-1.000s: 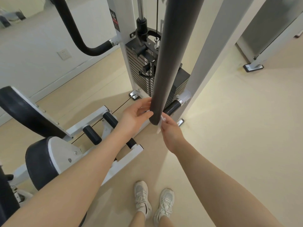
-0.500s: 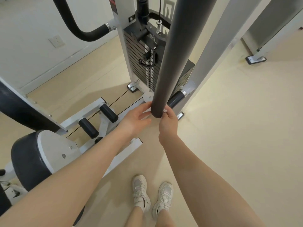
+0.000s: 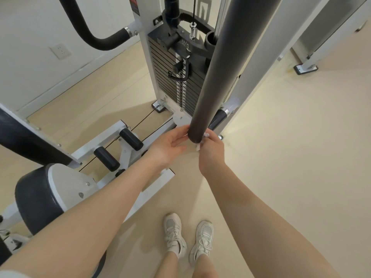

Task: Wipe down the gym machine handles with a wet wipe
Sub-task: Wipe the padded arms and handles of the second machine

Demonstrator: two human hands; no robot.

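Note:
A long dark foam-covered handle (image 3: 212, 77) runs from the top of the view down to its end near the middle. My right hand (image 3: 211, 151) is closed on a small white wet wipe (image 3: 198, 146), pressed against the right side of the handle's lower end. My left hand (image 3: 168, 147) is open at the left of that end, fingertips touching or nearly touching it. Most of the wipe is hidden by my fingers and the handle.
Behind the handle stands the white machine frame with its black weight stack (image 3: 172, 77). A curved black padded bar (image 3: 90, 35) is at upper left. Black roller pads (image 3: 130, 139) and a padded seat (image 3: 38, 197) lie at left. My white shoes (image 3: 188, 235) stand on beige floor.
The view has shifted so the machine sits lower and closer. My right hand has moved up against the handle's end with the wipe; my left hand stays open beside it.

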